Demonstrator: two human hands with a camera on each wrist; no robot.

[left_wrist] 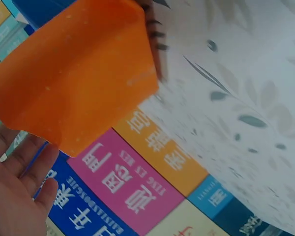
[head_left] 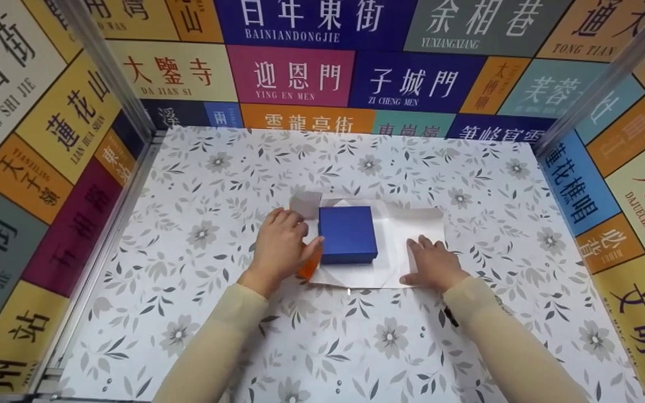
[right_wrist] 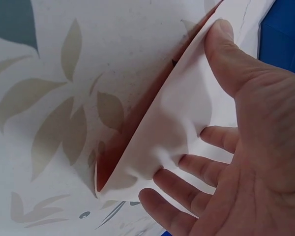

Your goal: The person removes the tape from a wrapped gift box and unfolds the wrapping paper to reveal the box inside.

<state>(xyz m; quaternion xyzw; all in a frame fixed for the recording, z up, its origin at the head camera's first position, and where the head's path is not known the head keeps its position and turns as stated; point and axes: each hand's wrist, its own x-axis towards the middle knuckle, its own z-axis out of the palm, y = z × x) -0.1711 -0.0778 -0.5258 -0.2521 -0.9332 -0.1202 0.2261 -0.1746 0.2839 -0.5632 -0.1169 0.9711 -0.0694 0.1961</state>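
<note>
A square blue box (head_left: 348, 232) sits on a sheet of wrapping paper, white inside (head_left: 420, 224) and orange outside (left_wrist: 78, 73). The sheet is creased, and its left side is folded up beside the box. My left hand (head_left: 280, 246) is at that raised flap, fingers extended against the paper and thumb close to the box's left side. In the left wrist view the orange face partly hides the fingertips. To the right of the box, my right hand (head_left: 434, 260) presses its spread fingertips (right_wrist: 169, 184) on the white face, denting it. That edge lifts slightly, showing orange underneath.
The table top (head_left: 199, 336) has a grey floral cover. Panels with coloured street-name signs (head_left: 289, 75) stand at the back and both sides, with metal frame posts (head_left: 115, 73) at the corners. A small dark object (head_left: 450, 316) shows beside the right sleeve.
</note>
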